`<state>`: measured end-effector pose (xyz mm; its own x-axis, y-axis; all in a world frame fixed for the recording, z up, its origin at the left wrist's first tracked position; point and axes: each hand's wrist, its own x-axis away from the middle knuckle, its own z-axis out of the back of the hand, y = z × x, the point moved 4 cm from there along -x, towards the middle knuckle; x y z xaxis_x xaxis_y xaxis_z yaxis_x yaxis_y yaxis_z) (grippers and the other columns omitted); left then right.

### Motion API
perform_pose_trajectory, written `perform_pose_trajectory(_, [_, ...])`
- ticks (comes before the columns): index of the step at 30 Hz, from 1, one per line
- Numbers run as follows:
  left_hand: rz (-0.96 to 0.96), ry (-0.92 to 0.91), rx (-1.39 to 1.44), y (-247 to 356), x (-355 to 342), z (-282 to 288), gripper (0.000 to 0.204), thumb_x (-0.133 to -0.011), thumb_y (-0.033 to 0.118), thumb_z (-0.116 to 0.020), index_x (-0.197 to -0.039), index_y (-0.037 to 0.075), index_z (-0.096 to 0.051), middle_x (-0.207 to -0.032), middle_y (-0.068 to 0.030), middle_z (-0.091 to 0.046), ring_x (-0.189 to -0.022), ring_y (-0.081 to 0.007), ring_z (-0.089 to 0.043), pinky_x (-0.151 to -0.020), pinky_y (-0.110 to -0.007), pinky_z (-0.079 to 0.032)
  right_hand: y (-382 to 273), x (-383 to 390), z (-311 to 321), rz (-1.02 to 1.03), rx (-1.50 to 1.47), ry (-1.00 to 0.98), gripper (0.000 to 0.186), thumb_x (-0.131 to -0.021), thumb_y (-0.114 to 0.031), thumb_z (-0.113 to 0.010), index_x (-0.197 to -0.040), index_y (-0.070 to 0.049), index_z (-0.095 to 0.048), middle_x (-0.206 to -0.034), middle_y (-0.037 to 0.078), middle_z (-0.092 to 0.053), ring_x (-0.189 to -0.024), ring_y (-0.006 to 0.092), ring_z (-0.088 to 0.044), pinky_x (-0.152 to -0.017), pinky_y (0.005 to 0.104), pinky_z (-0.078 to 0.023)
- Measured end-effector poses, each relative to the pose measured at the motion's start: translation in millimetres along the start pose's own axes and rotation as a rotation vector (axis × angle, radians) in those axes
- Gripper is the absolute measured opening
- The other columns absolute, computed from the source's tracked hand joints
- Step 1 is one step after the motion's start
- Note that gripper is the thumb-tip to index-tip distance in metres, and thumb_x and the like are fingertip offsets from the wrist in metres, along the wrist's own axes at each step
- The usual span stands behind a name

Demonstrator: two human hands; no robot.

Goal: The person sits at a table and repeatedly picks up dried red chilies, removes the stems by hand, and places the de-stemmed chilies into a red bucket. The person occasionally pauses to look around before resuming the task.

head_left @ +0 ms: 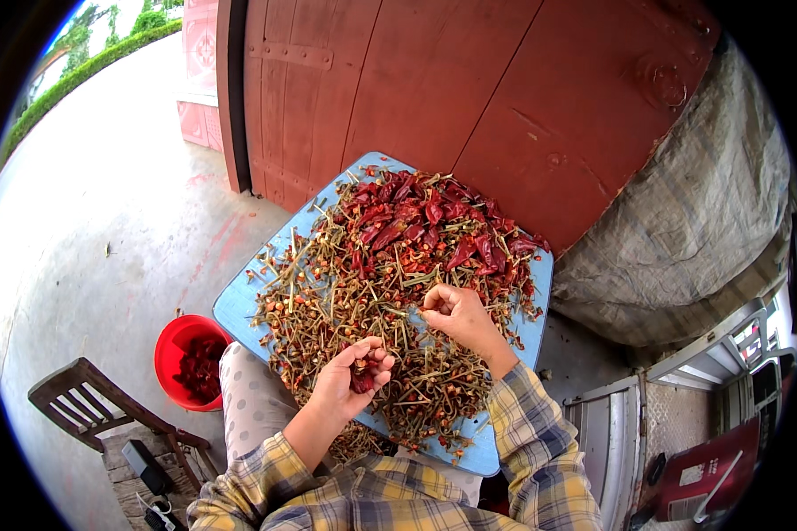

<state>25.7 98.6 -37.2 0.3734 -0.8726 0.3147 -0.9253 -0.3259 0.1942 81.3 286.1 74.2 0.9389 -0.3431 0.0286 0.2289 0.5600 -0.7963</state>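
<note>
A blue table (239, 305) in front of me carries a broad heap of dried chili stems and caps (328, 301). Whole dried red chilies (416, 217) lie piled toward its far side. My left hand (332, 385), palm up over the near left of the heap, curls its fingers around a dried red chili (361, 380). To the right and slightly farther off, my right hand (469, 323) is closed in a pinch just above the stems. Whatever sits between its thumb and fingertips is too small to make out.
A red bucket (164, 354) with dried chilies stands on the floor at left, near a wooden chair (80, 398) bearing a dark phone-like object (146, 465). Red wooden doors (416, 88) rise behind the table. A grey tarp (682, 221) covers something bulky at right.
</note>
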Motion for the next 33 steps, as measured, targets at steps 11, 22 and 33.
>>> perform_pose_trajectory(11, [-0.031, 0.022, 0.038, 13, -3, -30, 0.026, -0.096, 0.016, -0.051, -0.115, -0.002, -0.054, -0.095, -0.0115, -0.062, -0.083, -0.0225, -0.064, -0.070, -0.033, -0.059, -50, 9, -23, 0.072, -0.258, -0.213, 0.012, -0.089, -0.009, -0.062, -0.099, -0.002, -0.063, -0.080, -0.002, -0.062, -0.068, 0.0038, -0.054, -0.061, 0.0216, -0.045])
perform_pose_trajectory(22, [-0.014, 0.024, 0.135, 17, 5, 10, 0.010, -0.092, 0.014, -0.056, -0.094, 0.004, -0.053, -0.082, -0.0049, -0.055, -0.071, -0.0166, -0.053, -0.061, -0.031, -0.048, 0, -22, -45, 0.186, 0.561, -0.110, 0.015, -0.085, -0.019, -0.062, -0.098, -0.012, -0.066, -0.093, 0.006, -0.058, -0.086, 0.0250, -0.060, -0.074, 0.0398, -0.048])
perform_pose_trajectory(33, [-0.067, -0.006, 0.055, 13, 10, 6, 0.011, -0.091, 0.014, -0.058, -0.092, 0.005, -0.055, -0.080, -0.0038, -0.053, -0.068, -0.0148, -0.050, -0.061, -0.031, -0.046, 11, -17, -35, 0.106, 0.607, -0.100, 0.011, -0.081, -0.012, -0.060, -0.091, -0.011, -0.062, -0.087, 0.007, -0.057, -0.084, 0.0290, -0.060, -0.071, 0.0430, -0.048])
